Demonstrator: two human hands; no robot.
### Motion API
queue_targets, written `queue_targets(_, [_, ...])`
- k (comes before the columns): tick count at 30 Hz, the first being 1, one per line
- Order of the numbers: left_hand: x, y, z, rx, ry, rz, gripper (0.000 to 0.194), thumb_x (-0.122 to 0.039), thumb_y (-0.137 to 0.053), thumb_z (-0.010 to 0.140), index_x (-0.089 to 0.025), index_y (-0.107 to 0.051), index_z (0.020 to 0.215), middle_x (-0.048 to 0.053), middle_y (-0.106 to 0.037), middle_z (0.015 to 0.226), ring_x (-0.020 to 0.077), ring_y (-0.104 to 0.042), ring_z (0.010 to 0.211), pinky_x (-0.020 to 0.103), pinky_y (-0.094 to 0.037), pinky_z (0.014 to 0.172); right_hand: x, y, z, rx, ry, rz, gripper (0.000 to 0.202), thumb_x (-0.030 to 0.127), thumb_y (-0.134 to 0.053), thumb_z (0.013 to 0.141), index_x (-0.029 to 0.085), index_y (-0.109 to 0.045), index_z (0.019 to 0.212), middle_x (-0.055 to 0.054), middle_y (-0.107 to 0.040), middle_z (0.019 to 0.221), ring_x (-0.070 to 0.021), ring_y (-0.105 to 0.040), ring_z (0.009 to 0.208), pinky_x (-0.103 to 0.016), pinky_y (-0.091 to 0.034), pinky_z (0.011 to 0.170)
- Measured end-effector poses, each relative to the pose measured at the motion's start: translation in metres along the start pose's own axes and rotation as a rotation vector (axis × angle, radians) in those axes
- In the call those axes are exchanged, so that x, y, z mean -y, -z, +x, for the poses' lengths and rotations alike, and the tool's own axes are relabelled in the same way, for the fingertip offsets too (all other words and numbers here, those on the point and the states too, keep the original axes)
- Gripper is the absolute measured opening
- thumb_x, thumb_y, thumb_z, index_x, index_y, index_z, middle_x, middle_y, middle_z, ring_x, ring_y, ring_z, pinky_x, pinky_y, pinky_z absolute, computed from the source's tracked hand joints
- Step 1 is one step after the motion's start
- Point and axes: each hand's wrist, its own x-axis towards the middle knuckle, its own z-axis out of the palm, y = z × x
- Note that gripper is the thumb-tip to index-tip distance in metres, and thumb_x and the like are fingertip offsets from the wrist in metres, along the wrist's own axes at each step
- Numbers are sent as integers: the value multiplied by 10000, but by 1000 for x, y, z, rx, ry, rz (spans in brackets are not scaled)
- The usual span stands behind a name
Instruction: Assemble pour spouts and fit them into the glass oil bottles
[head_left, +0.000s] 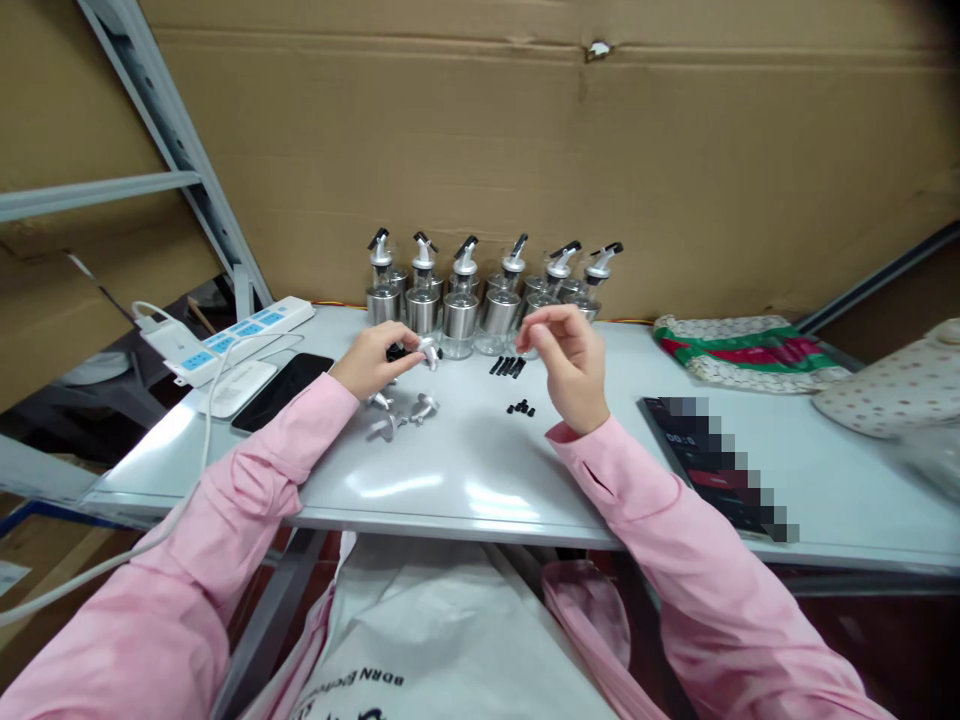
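My left hand (380, 357) pinches a silver pourer spout (428, 351) between thumb and fingers, just above the table. Black parts show beside its fingertips. More loose silver spouts (424, 406) lie on the table below that hand. My right hand (568, 362) is raised with its fingers curled toward the thumb; whatever may be between the fingertips is too small to make out. Near it are a row of thin black strips (508, 366) and a small cluster of black caps (521, 408). Behind both hands stand several glass-and-steel oil bottles (459, 314), the front ones with pourers fitted.
At the left are a white power strip (240, 340) with a cable, a white box (238, 388) and a dark phone (283, 392). A second phone (712, 465) showing a timer lies at the right, with patterned cloth (750, 352) beyond. Cardboard (450, 150) backs the table.
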Motion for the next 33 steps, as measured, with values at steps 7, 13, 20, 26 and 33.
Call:
queue_targets(7, [-35,-21,-11,-248,-39,-95,274,-429,-625,740,-183,-571,631,1,-593,640,149,-545,650,316,-402,686,-6,1,-4,342,111,-322,106,296,-592,776,195,-621,783,-17,-637,718,-144,-579,668,-287,-444,641])
queue_targets(13, [-42,-31,-16,-278,-125,-4,301,-473,-609,749,-204,-579,619,-4,-610,621,144,-538,612,338,-382,682,-2,-9,-10,410,90,-341,193,355,-594,775,183,-587,688,-23,-642,689,-143,-575,629,-262,-410,582])
queue_targets(20, [-36,-34,-18,-299,-250,77,237,-360,-581,800,-187,-536,644,9,-585,635,145,-529,637,309,-398,636,-6,-11,-14,440,58,-413,217,349,-423,870,178,-494,757,-13,-551,678,-120,-493,603,-252,-373,605])
queue_targets(26, [-27,-34,-17,-329,-501,204,316,-325,-587,803,-179,-475,1061,84,-585,973,181,-567,884,315,-452,722,-2,2,-5,469,-68,-371,251,358,-340,900,180,-439,753,14,-464,633,-100,-422,577,-222,-339,580])
queue_targets(33, [-29,-39,-18,-261,-580,322,407,-316,-532,841,-221,-394,1212,74,-553,992,172,-555,867,304,-463,733,-2,6,-1,564,4,-404,236,345,-380,896,174,-488,775,20,-487,609,-87,-420,540,-197,-331,543])
